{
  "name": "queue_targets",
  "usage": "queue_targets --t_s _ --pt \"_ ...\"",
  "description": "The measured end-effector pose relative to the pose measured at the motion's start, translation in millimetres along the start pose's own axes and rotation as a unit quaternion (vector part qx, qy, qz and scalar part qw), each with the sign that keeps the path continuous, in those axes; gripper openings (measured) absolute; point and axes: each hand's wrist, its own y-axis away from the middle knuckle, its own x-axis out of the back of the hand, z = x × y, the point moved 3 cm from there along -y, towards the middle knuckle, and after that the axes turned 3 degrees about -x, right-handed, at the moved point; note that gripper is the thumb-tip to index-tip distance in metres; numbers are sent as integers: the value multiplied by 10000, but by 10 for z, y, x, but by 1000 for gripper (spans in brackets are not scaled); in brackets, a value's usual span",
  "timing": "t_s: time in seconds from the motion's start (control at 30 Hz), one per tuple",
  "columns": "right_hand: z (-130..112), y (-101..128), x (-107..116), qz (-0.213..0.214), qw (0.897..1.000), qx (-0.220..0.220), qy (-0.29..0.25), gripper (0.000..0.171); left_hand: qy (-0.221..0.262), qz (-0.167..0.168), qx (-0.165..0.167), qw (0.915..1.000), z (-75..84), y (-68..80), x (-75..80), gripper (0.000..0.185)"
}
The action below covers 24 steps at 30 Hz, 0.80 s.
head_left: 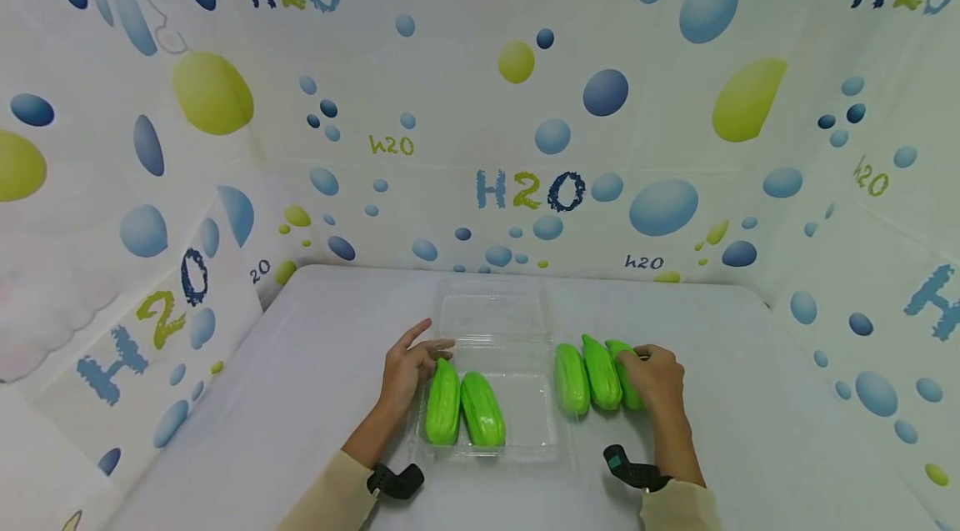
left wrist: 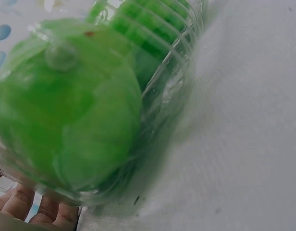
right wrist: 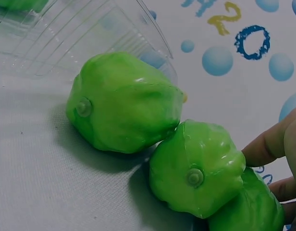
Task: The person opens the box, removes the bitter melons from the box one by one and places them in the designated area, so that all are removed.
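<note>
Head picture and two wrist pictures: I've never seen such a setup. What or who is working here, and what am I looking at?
There is no machine arm here, just a person's two bare hands. The head picture comes from a camera worn on the head, looking forward and down; the others come from wrist cameras, so things look larger.

On the white table lies a clear plastic container, its lid open behind. Two green vegetable shapes lie inside; three more lie to its right. The right hand pinches the rightmost green shape. The left hand is at the container's left edge; I can't see it gripping anything.
</note>
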Motion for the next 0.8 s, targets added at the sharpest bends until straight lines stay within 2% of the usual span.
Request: queue_targets --t_s 0.37,0.8 --pt "-58 19 44 99 9999 46 97 61 11 2 27 10000 -10 -10 -1 69" --pt "-260 100 147 255 9989 386 -107 59 21 18 69 10000 -25 -24 2 69"
